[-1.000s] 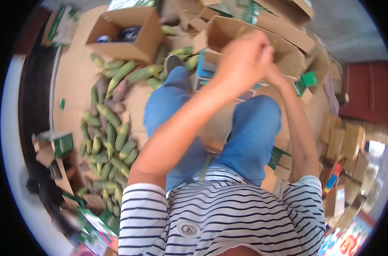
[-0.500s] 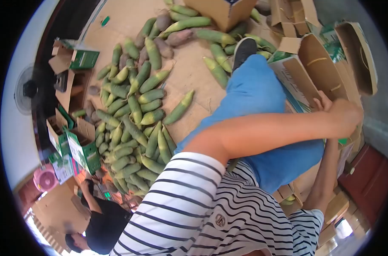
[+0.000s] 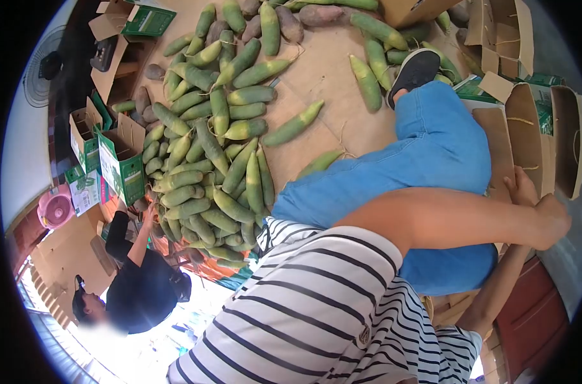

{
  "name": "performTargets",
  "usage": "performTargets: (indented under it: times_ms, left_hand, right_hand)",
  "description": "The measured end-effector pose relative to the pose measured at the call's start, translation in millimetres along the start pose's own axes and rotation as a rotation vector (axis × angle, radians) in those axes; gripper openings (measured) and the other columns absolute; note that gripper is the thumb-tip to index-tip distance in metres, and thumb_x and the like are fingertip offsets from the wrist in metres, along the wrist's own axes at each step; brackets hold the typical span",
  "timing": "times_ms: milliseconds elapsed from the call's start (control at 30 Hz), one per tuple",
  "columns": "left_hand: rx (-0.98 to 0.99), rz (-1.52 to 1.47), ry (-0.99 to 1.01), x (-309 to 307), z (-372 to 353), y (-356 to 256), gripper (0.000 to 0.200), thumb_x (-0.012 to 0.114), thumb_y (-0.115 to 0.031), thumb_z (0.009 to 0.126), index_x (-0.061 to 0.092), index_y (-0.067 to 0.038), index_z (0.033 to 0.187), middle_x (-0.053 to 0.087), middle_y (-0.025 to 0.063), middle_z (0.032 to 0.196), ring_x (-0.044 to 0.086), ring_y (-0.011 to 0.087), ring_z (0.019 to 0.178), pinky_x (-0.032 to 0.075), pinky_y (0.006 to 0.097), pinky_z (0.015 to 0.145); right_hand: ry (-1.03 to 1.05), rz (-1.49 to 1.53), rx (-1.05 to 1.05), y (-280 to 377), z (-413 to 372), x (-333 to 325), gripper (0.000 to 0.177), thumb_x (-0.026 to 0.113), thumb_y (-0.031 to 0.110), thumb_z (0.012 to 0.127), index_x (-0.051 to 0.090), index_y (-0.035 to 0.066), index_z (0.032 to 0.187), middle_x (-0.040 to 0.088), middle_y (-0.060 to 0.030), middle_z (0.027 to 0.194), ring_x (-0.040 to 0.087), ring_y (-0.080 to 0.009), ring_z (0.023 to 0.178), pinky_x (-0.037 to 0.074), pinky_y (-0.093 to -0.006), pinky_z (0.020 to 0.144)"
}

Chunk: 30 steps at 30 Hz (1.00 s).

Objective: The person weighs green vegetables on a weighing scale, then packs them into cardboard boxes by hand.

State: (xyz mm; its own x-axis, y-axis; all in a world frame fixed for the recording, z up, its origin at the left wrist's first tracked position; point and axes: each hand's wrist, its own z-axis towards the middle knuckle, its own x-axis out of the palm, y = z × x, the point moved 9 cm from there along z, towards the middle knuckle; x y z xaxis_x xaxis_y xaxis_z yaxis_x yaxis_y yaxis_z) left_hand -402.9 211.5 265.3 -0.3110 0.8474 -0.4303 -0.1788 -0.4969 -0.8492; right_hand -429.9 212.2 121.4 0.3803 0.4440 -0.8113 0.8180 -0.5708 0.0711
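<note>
My left hand (image 3: 553, 221) reaches across to the right, bent at the wrist. It looks closed, with its fingers turned away from me. Just beside it, my right hand (image 3: 522, 187) comes up from under the left forearm, its curled fingers at the edge of an open cardboard carton (image 3: 494, 137). Whether the left hand also grips this carton is hidden. The carton has a rope handle inside and stands beside my knee. Large green radishes (image 3: 294, 123) lie on the floor to the left of my leg, many heaped together.
Purplish-red radishes (image 3: 321, 15) lie among the green ones. More open cartons (image 3: 568, 141) stand at the right, and green-and-white boxes (image 3: 122, 157) at the left. A co-worker in black (image 3: 140, 288) is beside the heap, near a pink fan (image 3: 56, 207).
My view has shifted, so the radishes and boxes sit differently in it. Both my hands stay close together by the carton. The co-worker's arms have moved toward the heap and box.
</note>
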Motion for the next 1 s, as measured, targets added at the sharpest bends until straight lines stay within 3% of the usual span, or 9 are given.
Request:
performTargets:
  times_ms: [167, 267, 367, 400, 467, 500, 567, 700, 1000]
  left_hand:
    - [0.016, -0.272, -0.121, -54, -25, -6, 0.011, 0.064, -0.012, 0.063, 0.066, -0.005, 0.071, 0.065, 0.0129, 0.08, 0.064, 0.0252, 0.076, 0.05, 0.0367, 0.061]
    - [-0.006, -0.602, -0.07, -151, -77, 6, 0.012, 0.061, -0.012, 0.065, 0.063, -0.001, 0.07, 0.062, 0.0176, 0.076, 0.063, 0.0282, 0.074, 0.05, 0.0387, 0.063]
    - [-0.013, -0.572, -0.642, -228, -146, 95, 0.017, 0.061, -0.014, 0.073, 0.06, 0.002, 0.078, 0.06, 0.0163, 0.071, 0.06, 0.0268, 0.068, 0.048, 0.0363, 0.06]
    - [-0.133, -0.263, -0.478, -253, -183, 132, 0.022, 0.059, -0.018, 0.082, 0.059, 0.0, 0.095, 0.06, 0.0104, 0.083, 0.059, 0.0185, 0.077, 0.048, 0.0308, 0.066]
    - [-0.499, -0.25, -0.458, -277, -285, 232, 0.024, 0.057, -0.022, 0.086, 0.06, 0.0, 0.093, 0.062, 0.0119, 0.082, 0.059, 0.0168, 0.074, 0.048, 0.0296, 0.067]
    - [-0.798, 0.265, -0.207, -288, -356, 281, 0.023, 0.058, -0.022, 0.085, 0.06, 0.0, 0.09, 0.062, 0.0127, 0.08, 0.059, 0.0186, 0.074, 0.048, 0.032, 0.067]
    - [-1.078, 0.469, -0.146, -297, -515, 346, 0.03, 0.057, -0.027, 0.082, 0.058, 0.003, 0.085, 0.061, 0.0196, 0.084, 0.059, 0.033, 0.076, 0.046, 0.0405, 0.069]
    - [-1.565, 0.58, 0.24, -270, -699, 342, 0.064, 0.065, -0.045, 0.072, 0.049, -0.001, 0.115, 0.054, 0.022, 0.114, 0.054, 0.0379, 0.102, 0.044, 0.0435, 0.087]
    - [-1.958, 0.562, 0.489, -233, -720, 329, 0.113, 0.07, -0.07, 0.052, 0.033, -0.001, 0.133, 0.037, 0.0172, 0.136, 0.035, 0.0277, 0.127, 0.035, 0.0404, 0.1]
  right_hand:
    - [-0.042, -0.117, 0.097, -40, 10, 20, 0.038, 0.057, 0.017, 0.085, 0.047, 0.0, 0.118, 0.059, -0.0241, 0.104, 0.056, -0.0381, 0.099, 0.044, -0.0428, 0.082]
    - [-0.102, -0.204, 0.149, -35, 13, 15, 0.04, 0.055, 0.02, 0.086, 0.048, 0.001, 0.121, 0.059, -0.0241, 0.106, 0.056, -0.0377, 0.1, 0.044, -0.0423, 0.084]
    - [-0.163, -0.244, 0.156, -18, 3, 16, 0.04, 0.052, 0.023, 0.087, 0.049, 0.001, 0.121, 0.059, -0.0244, 0.106, 0.056, -0.0377, 0.1, 0.044, -0.0424, 0.084]
    - [-0.183, -0.256, 0.16, -15, 0, 16, 0.04, 0.052, 0.024, 0.088, 0.049, 0.001, 0.121, 0.059, -0.0245, 0.106, 0.056, -0.0377, 0.1, 0.044, -0.0425, 0.084]
    - [-0.194, -0.199, 0.151, -11, 0, 12, 0.04, 0.052, 0.023, 0.088, 0.05, 0.0, 0.12, 0.059, -0.0243, 0.106, 0.056, -0.0373, 0.101, 0.044, -0.0421, 0.084]
    - [-0.2, -0.173, 0.149, -9, 1, 9, 0.039, 0.052, 0.022, 0.088, 0.05, 0.0, 0.12, 0.059, -0.0242, 0.106, 0.055, -0.0371, 0.101, 0.044, -0.0419, 0.084]
    - [-0.156, -0.104, 0.156, -2, 1, 6, 0.039, 0.053, 0.022, 0.087, 0.05, 0.0, 0.119, 0.058, -0.0242, 0.107, 0.055, -0.037, 0.102, 0.044, -0.0416, 0.084]
    - [-0.211, -0.184, 0.167, -21, 5, 11, 0.033, 0.052, 0.019, 0.088, 0.052, 0.003, 0.117, 0.06, -0.0217, 0.106, 0.057, -0.0365, 0.099, 0.045, -0.0424, 0.082]
    - [-0.23, -0.162, 0.151, -16, 2, 11, 0.037, 0.051, 0.022, 0.089, 0.05, 0.001, 0.119, 0.059, -0.0237, 0.104, 0.057, -0.0369, 0.099, 0.044, -0.0427, 0.082]
